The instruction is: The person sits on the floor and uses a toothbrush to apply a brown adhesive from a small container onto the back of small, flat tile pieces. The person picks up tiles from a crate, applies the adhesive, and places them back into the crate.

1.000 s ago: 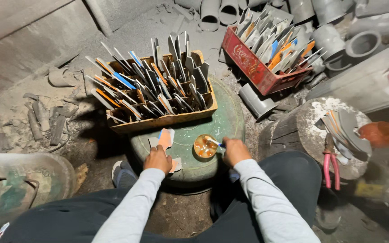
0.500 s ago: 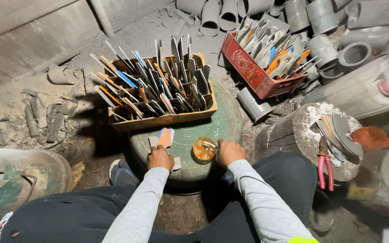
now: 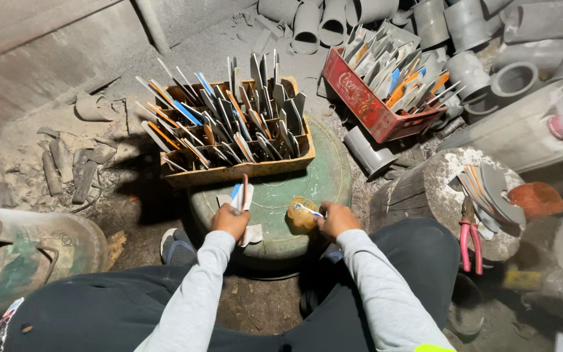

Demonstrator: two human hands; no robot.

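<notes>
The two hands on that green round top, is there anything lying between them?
In the head view, only bare green top lies between the left hand, which holds a thin blade piece, and the small yellowish pot at the right hand.

Work surface: round green drum top (image 3: 324, 189), dusty, set on the grey dirt floor (image 3: 99, 72). Directly on it: a wooden crate (image 3: 242, 171) packed with upright blades, at its far edge; a small amber jar (image 3: 301, 215) near the front; a few pale cards (image 3: 252, 233) at the front left rim.

Second surface: round wooden stump (image 3: 425, 189), right of the drum. On it lies a fan of flat metal blades (image 3: 490, 195) and pink-handled pliers (image 3: 469, 238).

On the floor: red plastic crate (image 3: 366, 107) of blades, grey pipe sections (image 3: 307, 23), white jerrycan (image 3: 529, 124).
</notes>
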